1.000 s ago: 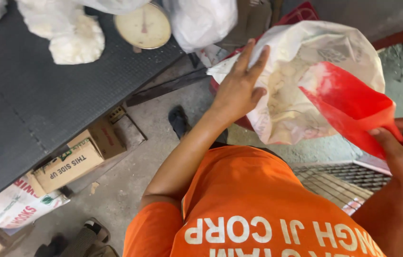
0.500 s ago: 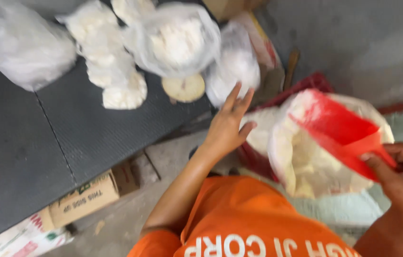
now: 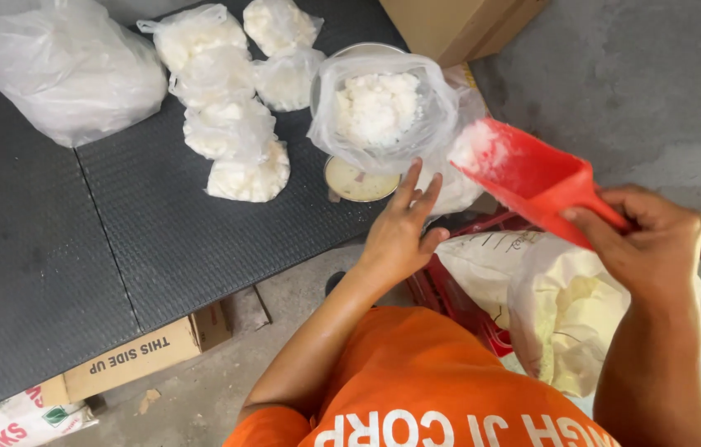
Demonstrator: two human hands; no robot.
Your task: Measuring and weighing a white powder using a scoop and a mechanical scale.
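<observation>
The red scoop (image 3: pixel 528 175) is a wide plastic trough dusted with white powder at its lip, held by its handle in the closed right hand (image 3: pixel 644 244) just beside the open bag (image 3: pixel 379 108) of white powder on the dark surface (image 3: pixel 119 240). The left hand (image 3: pixel 400 232), fingers spread and holding nothing, has dropped below the bag; the scoop has come out of the sack (image 3: pixel 582 323)

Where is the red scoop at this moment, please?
In the head view, the red scoop is right of centre, held by the right hand, its mouth beside the open bag on the scale.
</observation>
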